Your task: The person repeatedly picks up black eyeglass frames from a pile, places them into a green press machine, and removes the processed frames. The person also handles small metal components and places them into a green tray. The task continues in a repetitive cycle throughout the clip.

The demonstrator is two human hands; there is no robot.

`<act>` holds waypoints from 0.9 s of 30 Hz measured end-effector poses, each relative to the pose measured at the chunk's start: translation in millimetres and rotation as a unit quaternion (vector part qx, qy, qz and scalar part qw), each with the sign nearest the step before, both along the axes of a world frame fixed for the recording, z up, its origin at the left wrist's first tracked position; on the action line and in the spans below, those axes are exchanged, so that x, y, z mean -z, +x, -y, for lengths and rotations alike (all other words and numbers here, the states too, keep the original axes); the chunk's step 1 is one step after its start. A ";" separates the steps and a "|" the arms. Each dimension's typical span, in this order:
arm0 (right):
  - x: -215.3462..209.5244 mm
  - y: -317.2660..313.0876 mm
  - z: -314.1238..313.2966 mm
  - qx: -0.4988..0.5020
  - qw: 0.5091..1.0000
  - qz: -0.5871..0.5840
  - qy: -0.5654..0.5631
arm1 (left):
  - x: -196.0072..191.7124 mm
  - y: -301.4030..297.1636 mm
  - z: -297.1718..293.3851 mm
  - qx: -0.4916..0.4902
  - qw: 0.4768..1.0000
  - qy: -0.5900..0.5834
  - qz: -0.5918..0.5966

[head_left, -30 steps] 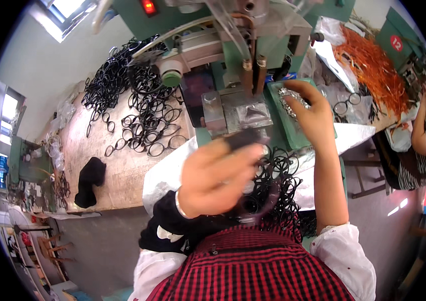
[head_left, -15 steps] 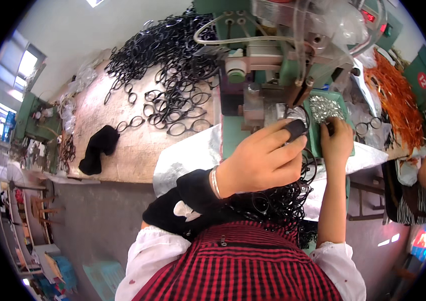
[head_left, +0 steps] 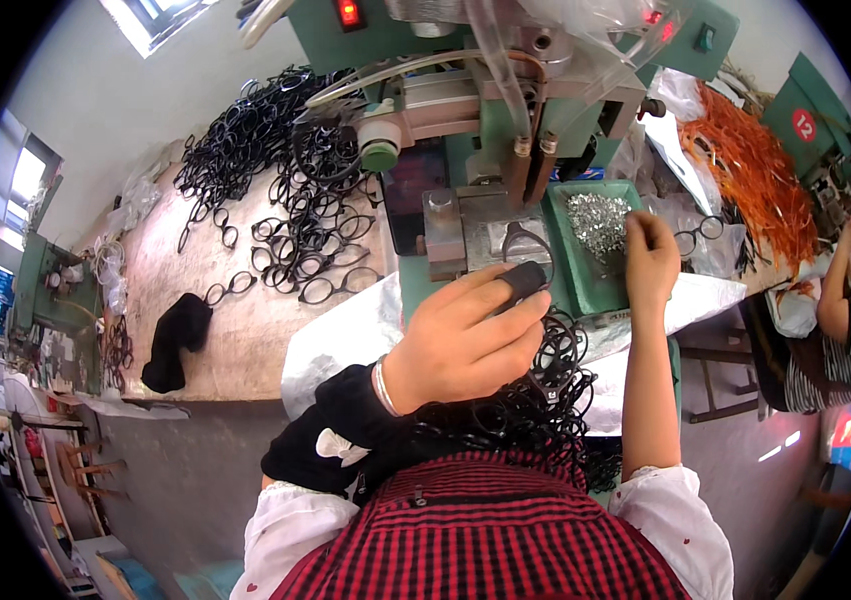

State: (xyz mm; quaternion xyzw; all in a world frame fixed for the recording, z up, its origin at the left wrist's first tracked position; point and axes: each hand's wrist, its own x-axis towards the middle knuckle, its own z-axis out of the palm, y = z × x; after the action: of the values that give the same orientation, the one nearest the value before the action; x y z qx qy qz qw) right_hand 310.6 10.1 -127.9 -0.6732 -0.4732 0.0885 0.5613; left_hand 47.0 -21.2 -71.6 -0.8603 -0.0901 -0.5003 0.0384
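My left hand [head_left: 467, 338], with a black cover on one finger, is closed on a black eyeglass frame [head_left: 528, 236]. One rim of it stands up at the metal fixture of the green machine [head_left: 493, 130], below two copper-coloured prongs [head_left: 532, 170]. My right hand [head_left: 653, 262] is at the right rim of a green tray [head_left: 570, 270], thumb and fingers pinched together. Whatever lies between those fingertips is too small to make out. Small silvery metal pieces [head_left: 597, 224] are heaped in the tray.
Black eyeglass frames [head_left: 245, 135] pile up on the table [head_left: 245, 335] at the left, beside a black cloth sleeve [head_left: 177, 340]. More frames [head_left: 490, 420] lie in my lap. Orange strips [head_left: 755, 170] and another green machine [head_left: 805, 115] are at the right, near a person's arm [head_left: 835, 285].
My right hand has come up out of the metal pieces to the tray's right rim. The eyeglass frame in my left hand now shows more clearly. The whole view has shifted.
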 end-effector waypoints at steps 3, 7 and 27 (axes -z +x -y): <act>12.0 -3.4 25.4 -0.057 0.997 -0.022 -0.044 | 1.4 -0.3 4.1 -0.009 1.000 -0.012 0.009; 5.4 -31.4 42.6 -0.043 0.951 0.285 -0.114 | 2.5 -5.7 6.7 -0.027 0.999 -0.016 0.029; 26.4 3.6 17.0 -0.085 0.995 0.033 -0.041 | 126.0 -383.5 -70.4 -0.689 0.669 -0.264 -0.091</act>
State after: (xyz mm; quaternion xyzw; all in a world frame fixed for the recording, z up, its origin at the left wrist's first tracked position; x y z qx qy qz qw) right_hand 314.1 -6.9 -154.3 -0.6556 -0.5428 0.1325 0.5080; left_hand -336.5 49.1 -197.5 -0.5690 -0.7818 -0.2056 0.1510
